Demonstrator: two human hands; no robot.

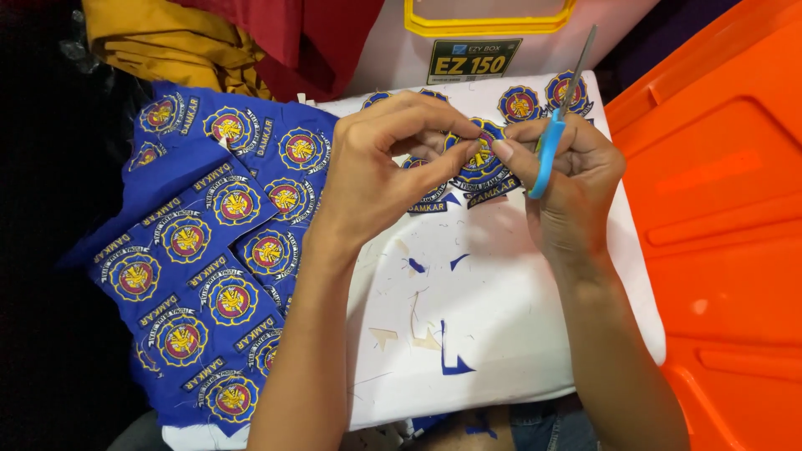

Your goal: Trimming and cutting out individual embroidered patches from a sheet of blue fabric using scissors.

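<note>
Embroidered patch (483, 159), round, blue and yellow, sits pinched between both hands above the white worktop (501, 334). The left hand (376, 163) has its grip clenched on the patch's edge; the right hand (576, 171) grasps blue-handled scissors (555, 125), blades pointing up and away, while its fingertips steady the patch. Blue fabric scraps (451, 355) litter the worktop; an uncut sheet of patches (209, 250) lies at left. With fingers this near, a slip could nick a fingertip or the stitching.
</note>
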